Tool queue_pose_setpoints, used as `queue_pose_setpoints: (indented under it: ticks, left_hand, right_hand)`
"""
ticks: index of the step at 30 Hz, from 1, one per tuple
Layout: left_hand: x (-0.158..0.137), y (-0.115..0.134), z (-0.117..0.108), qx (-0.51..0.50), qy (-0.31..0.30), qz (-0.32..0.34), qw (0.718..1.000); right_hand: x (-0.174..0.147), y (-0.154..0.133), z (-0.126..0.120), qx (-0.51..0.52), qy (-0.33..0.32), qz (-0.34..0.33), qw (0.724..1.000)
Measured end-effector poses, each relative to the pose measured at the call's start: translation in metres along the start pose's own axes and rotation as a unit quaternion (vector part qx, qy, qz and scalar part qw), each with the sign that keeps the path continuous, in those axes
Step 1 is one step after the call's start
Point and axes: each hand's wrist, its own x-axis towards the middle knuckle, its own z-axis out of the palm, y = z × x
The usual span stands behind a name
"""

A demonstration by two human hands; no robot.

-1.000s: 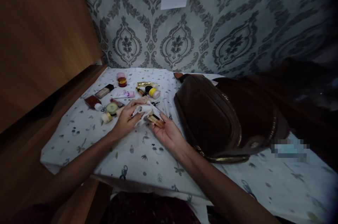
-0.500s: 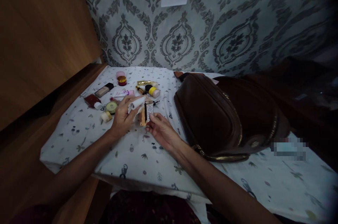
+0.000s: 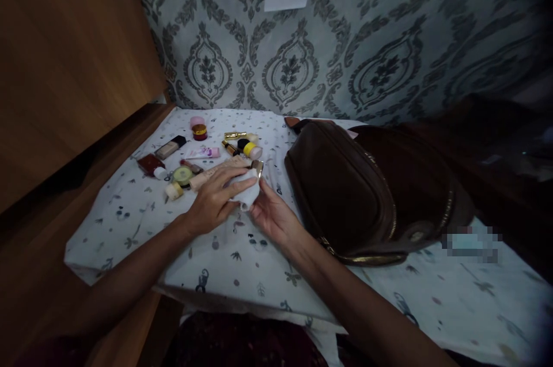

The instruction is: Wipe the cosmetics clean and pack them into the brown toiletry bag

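My left hand [image 3: 216, 197] is closed on a folded white wipe [image 3: 247, 188], pressing it against a small shiny gold-edged case [image 3: 258, 167]. My right hand [image 3: 276, 214] grips that case from the other side; the wipe and fingers hide most of it. Just beyond my left hand lies a long pale pink tube [image 3: 220, 172]. To its left are a round green compact [image 3: 182, 176], a small cream jar with a gold band [image 3: 173, 190] and a dark red bottle with a white cap [image 3: 152, 166].
Farther back on the patterned cloth [image 3: 242, 292] are a foundation bottle [image 3: 170, 148], a red jar [image 3: 199, 132], a pink-and-white tube [image 3: 203, 152], a gold tube [image 3: 235, 135] and a yellow-banded bottle [image 3: 250, 150]. A large brown leather bag [image 3: 341, 194] stands at right, wooden furniture [image 3: 73, 67] at left.
My left hand has moved right and brought the wipe over the case, covering its glittery face. The pale pink tube behind now shows more. My right hand has shifted slightly right.
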Motion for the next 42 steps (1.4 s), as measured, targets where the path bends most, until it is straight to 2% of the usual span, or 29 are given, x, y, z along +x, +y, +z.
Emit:
queue_pose_setpoints:
  ticks: [3, 6, 14, 19, 24, 28, 33, 37, 42]
  left_hand:
    - [0.001, 0.006, 0.002, -0.015, -0.020, 0.035, 0.999]
    - [0.001, 0.008, 0.003, -0.026, -0.025, 0.045, 0.998]
    - [-0.001, 0.006, 0.002, -0.003, 0.065, 0.017, 0.998]
    - [-0.002, 0.002, 0.002, 0.013, 0.073, -0.048, 0.996]
    - [-0.001, -0.006, 0.001, -0.008, 0.079, -0.145, 0.986]
    - [-0.002, -0.009, 0.004, -0.014, 0.067, -0.170, 0.983]
    - [-0.005, -0.007, 0.006, -0.014, 0.037, -0.132, 0.990]
    - [-0.006, -0.005, 0.006, -0.007, 0.007, -0.065, 0.998]
    - [-0.005, 0.002, 0.007, 0.003, 0.005, 0.022, 1.000]
  right_hand:
    - [-0.002, -0.005, 0.003, 0.044, -0.017, 0.020, 0.999]
    - [-0.006, -0.006, 0.005, 0.040, -0.042, 0.040, 0.998]
    - [-0.009, 0.003, 0.000, -0.099, -0.082, 0.087, 0.988]
    - [-0.010, 0.003, -0.004, -0.128, -0.093, 0.119, 0.980]
    - [-0.012, 0.002, 0.000, -0.102, -0.079, 0.082, 0.988]
    - [-0.012, 0.001, 0.004, -0.057, -0.061, 0.063, 0.995]
    - [-0.007, -0.003, 0.005, -0.010, -0.013, 0.047, 0.999]
    - [-0.004, -0.007, 0.004, 0.025, 0.013, 0.028, 0.999]
    - [-0.005, -0.007, 0.005, 0.026, 0.023, 0.026, 0.999]
